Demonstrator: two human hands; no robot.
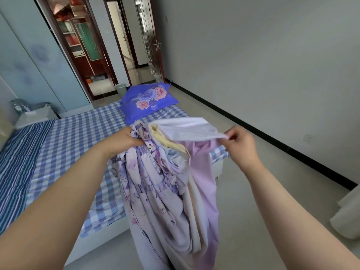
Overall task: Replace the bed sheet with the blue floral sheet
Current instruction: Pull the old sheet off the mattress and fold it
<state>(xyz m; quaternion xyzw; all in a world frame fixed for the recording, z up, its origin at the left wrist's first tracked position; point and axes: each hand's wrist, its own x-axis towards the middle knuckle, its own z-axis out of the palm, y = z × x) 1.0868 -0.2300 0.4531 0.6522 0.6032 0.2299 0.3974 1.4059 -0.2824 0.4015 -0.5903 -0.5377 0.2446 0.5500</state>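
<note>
Status, early: lilac floral sheet (155, 184) bunched off bed, left hand (124, 140) grip clenching it, right hand (240, 143) pinching its white edge; blue floral bedding (150, 101) at 12 o'clock unspread.

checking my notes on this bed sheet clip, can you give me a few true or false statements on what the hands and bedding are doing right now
1. The left hand bunches the pale floral sheet. True.
2. The right hand is empty. False: it pinches a white edge of the sheet.
3. The blue floral pillows lie on the floor. False: they lie on the bed.
4. The mattress shows a blue checked cover. True.
5. The held sheet is spread flat on the bed. False: it hangs gathered beside the bed.
</note>
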